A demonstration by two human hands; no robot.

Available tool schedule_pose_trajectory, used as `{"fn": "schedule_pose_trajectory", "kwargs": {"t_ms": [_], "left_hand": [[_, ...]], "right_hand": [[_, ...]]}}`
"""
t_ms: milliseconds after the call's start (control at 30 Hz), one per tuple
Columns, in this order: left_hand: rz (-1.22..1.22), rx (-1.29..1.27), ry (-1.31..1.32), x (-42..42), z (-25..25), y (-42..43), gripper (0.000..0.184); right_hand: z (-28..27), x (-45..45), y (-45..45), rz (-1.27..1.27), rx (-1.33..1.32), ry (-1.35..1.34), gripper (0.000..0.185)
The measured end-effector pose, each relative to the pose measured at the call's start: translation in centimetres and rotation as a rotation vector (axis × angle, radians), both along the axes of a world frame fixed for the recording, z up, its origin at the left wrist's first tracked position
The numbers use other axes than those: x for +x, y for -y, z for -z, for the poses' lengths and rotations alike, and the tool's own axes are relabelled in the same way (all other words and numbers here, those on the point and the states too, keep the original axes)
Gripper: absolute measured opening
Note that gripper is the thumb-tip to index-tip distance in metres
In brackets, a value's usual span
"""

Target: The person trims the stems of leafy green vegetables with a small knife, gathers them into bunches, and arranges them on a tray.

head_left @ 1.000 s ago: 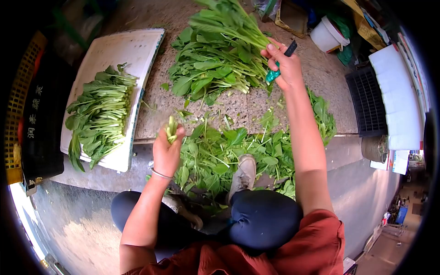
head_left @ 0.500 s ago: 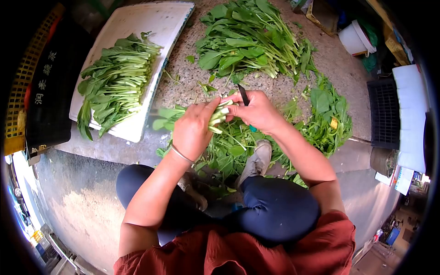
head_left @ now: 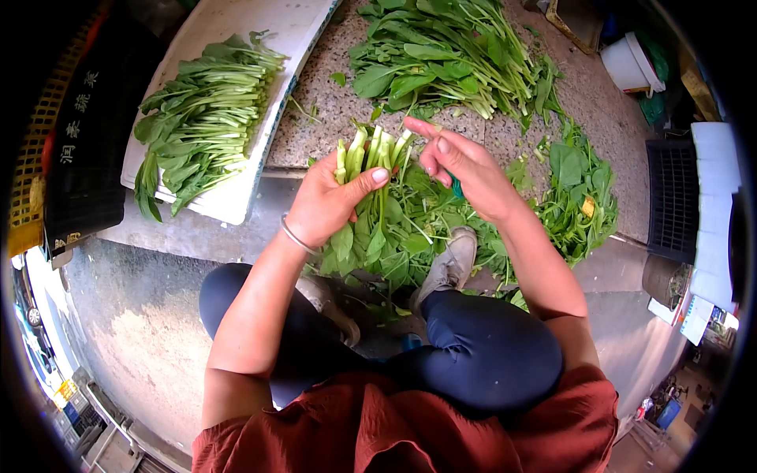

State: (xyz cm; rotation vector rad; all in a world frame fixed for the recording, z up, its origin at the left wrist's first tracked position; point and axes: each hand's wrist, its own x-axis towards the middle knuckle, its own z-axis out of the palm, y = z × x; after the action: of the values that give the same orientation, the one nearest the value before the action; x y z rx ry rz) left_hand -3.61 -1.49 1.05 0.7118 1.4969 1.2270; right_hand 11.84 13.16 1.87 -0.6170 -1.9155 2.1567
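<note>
My left hand (head_left: pixel 327 197) is closed round a small bunch of leafy greens (head_left: pixel 371 154), thumb across the stalks. Their pale cut ends point up and away from me, while leaves hang below the fist. Just right of the stalk ends is my right hand (head_left: pixel 469 169), index finger stretched toward them and the other fingers curled. A bit of teal knife handle (head_left: pixel 456 188) shows under that palm; the blade is hidden. On the white board (head_left: pixel 225 201) at left lies a neat row of trimmed greens (head_left: pixel 209 118). A large heap of greens (head_left: pixel 441 59) rests on the stone slab beyond my hands.
Loose leaves (head_left: pixel 418 236) cover the ground between my shoes, and another leaf pile (head_left: pixel 579 189) lies to the right. Black crates (head_left: pixel 672 197) and a white bucket (head_left: pixel 631 63) stand at right. At far left are a black box (head_left: pixel 87 158) and a yellow crate (head_left: pixel 31 189).
My left hand has turned the bunch so its stalk ends point away from me. My right hand has drawn slightly right, off the stalks, and the dark blade no longer shows.
</note>
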Motion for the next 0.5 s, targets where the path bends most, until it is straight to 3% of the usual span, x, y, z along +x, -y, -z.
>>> {"fn": "schedule_pose_trajectory", "kwargs": {"t_ms": [233, 333, 433, 500], "left_hand": [[0.013, 0.023, 0.011, 0.0, -0.4, 0.0, 0.032], [0.012, 0.028, -0.001, 0.2, -0.5, 0.1, 0.032], [-0.011, 0.103, -0.089, 0.3, 0.6, 0.1, 0.033], [-0.033, 0.162, -0.152, 0.4, 1.0, 0.0, 0.034]], "right_hand": [[-0.4, -0.4, 0.6, 0.016, -0.018, 0.037, 0.038], [0.3, 0.1, -0.2, -0.042, -0.238, 0.012, 0.036], [0.5, 0.2, -0.2, 0.023, -0.197, 0.089, 0.036], [0.0, 0.0, 0.4, 0.113, 0.134, 0.12, 0.037]]}}
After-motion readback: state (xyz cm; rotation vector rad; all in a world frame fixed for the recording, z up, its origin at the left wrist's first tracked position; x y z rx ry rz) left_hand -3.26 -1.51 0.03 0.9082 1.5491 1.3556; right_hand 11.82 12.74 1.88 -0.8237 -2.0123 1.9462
